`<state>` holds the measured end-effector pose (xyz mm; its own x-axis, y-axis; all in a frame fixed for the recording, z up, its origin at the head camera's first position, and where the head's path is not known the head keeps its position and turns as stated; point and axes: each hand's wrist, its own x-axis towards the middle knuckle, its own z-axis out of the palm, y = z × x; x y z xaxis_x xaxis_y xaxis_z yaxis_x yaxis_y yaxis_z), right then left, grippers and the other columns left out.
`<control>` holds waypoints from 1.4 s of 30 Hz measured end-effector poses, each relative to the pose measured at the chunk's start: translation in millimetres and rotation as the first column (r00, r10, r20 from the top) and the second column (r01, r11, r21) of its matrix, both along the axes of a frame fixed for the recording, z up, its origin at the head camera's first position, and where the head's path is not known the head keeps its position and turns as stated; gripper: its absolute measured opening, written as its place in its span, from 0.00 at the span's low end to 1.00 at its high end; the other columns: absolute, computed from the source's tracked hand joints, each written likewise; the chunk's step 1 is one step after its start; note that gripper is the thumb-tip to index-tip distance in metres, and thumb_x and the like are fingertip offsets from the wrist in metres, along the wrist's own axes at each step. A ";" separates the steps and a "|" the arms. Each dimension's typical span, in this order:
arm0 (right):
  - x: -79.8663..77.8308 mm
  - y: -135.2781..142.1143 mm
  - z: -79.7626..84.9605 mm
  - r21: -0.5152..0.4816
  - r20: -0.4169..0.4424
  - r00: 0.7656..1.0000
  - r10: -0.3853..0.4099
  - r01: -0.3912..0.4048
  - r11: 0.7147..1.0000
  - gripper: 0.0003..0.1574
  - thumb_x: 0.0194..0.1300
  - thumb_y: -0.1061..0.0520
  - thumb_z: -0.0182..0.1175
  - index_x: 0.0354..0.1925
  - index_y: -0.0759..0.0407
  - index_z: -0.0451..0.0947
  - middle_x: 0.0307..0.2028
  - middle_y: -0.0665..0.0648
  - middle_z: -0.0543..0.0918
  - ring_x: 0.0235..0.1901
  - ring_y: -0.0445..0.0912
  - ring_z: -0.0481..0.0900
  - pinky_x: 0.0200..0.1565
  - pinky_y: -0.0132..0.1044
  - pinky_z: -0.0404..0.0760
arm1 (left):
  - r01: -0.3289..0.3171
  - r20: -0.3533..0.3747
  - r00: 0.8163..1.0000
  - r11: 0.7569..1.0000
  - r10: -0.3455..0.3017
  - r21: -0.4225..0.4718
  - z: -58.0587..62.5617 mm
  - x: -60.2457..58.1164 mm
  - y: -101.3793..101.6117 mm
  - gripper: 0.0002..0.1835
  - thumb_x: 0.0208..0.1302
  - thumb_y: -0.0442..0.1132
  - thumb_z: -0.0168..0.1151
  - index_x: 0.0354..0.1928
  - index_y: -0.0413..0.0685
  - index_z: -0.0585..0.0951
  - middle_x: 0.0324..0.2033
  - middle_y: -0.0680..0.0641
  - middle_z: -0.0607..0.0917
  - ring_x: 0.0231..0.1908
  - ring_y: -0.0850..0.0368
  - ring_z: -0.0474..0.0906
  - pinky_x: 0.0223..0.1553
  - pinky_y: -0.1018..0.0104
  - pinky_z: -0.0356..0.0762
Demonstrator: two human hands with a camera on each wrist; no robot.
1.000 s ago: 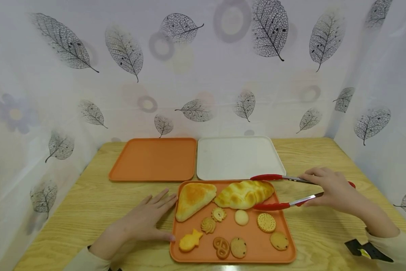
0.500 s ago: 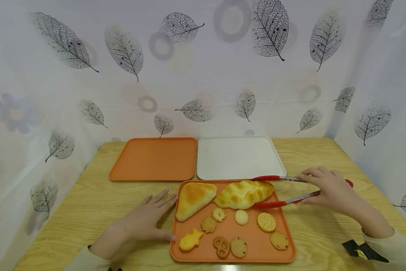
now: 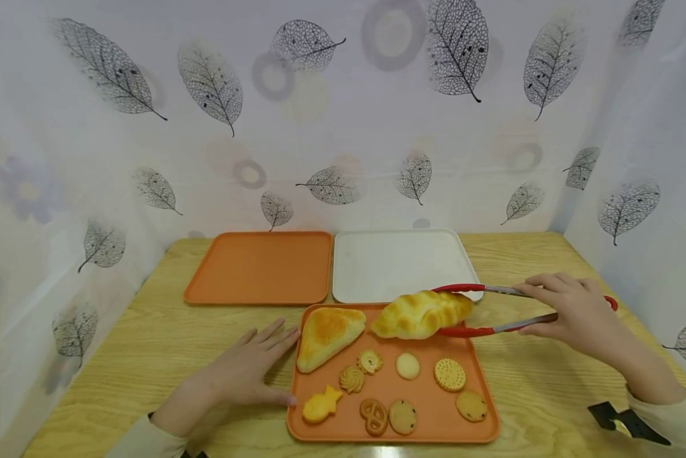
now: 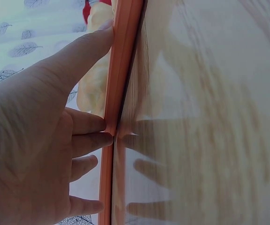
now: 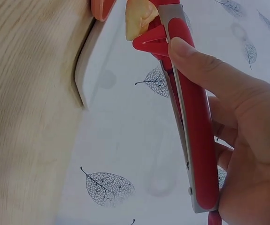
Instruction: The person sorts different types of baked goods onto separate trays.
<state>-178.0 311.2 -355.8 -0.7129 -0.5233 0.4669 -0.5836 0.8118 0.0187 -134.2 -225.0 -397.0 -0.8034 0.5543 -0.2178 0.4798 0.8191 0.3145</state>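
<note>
A right hand (image 3: 578, 315) grips a pair of red-tipped tongs (image 3: 469, 332), thumb against one arm and fingers round the other side, the tips pinching one end of a golden loaf (image 3: 422, 315) that appears raised above the far edge of the near orange tray (image 3: 434, 410). The hold, well off the loaf's middle, looks the weak point: its unsupported end could sag or swing, and a slackened squeeze might drop it onto the round pale cookie (image 3: 408, 366) or against the triangular bread (image 3: 328, 337). A low pass could also catch the rim of the white tray (image 3: 403, 267) just beyond. At the near tray's side, the left hand (image 3: 245, 375) lies with fingers spread, its thumb touching the rim; a hard push there might slide the tray. Only the head view takes in the cookies and the far orange tray (image 3: 263, 267); the right wrist camera alone shows the thumb pressed on the tongs' red grip, and the left one the fingers mirrored in the glossy tabletop (image 4: 210, 140).
</note>
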 end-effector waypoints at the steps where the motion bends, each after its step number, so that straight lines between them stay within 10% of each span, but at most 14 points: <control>1: -0.7 0.9 0.8 -0.008 -0.012 1.000 0.005 -0.005 1.000 0.43 0.28 0.42 0.79 0.48 0.52 0.83 0.43 0.55 0.82 0.44 0.53 0.74 0.39 0.52 0.64 | 0.000 -0.002 1.000 1.000 0.000 -0.002 0.5 -0.1 -0.2 0.59 0.50 0.79 0.54 0.77 0.52 0.53 0.77 0.48 0.54 0.78 0.46 0.41 0.70 0.32 0.48; 20: -12.9 -8.5 23.1 -0.070 -0.029 0.999 0.034 -0.036 0.997 0.45 0.27 0.50 0.80 0.51 0.56 0.82 0.46 0.56 0.81 0.46 0.52 0.72 0.39 0.54 0.63 | 0.004 -0.002 1.000 1.000 -0.004 -0.008 2.3 1.2 -2.2 0.59 0.51 0.79 0.54 0.77 0.51 0.53 0.77 0.48 0.54 0.77 0.44 0.41 0.71 0.32 0.47; 28: -40.3 -23.7 29.1 -0.079 -0.074 0.992 0.106 -0.112 0.991 0.43 0.38 0.37 0.75 0.49 0.59 0.83 0.45 0.58 0.82 0.45 0.57 0.76 0.43 0.56 0.68 | 0.002 -0.009 1.000 1.000 -0.002 -0.019 0.8 3.1 -1.1 0.59 0.51 0.80 0.53 0.77 0.53 0.52 0.77 0.49 0.54 0.78 0.45 0.40 0.72 0.34 0.46; 42: -87.7 -72.9 40.5 -0.020 0.065 0.996 0.061 -0.060 0.998 0.40 0.43 0.48 0.78 0.55 0.59 0.81 0.47 0.60 0.80 0.47 0.58 0.74 0.43 0.59 0.67 | -0.014 0.027 1.000 1.000 0.014 0.004 2.6 7.0 2.0 0.58 0.51 0.79 0.52 0.77 0.54 0.51 0.77 0.50 0.52 0.78 0.47 0.41 0.71 0.33 0.45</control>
<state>-265.7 238.3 -315.2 -0.7094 -0.5584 0.4300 -0.6313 0.7747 -0.0357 -127.2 -223.0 -394.4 -0.8050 0.5440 -0.2369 0.4598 0.8243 0.3304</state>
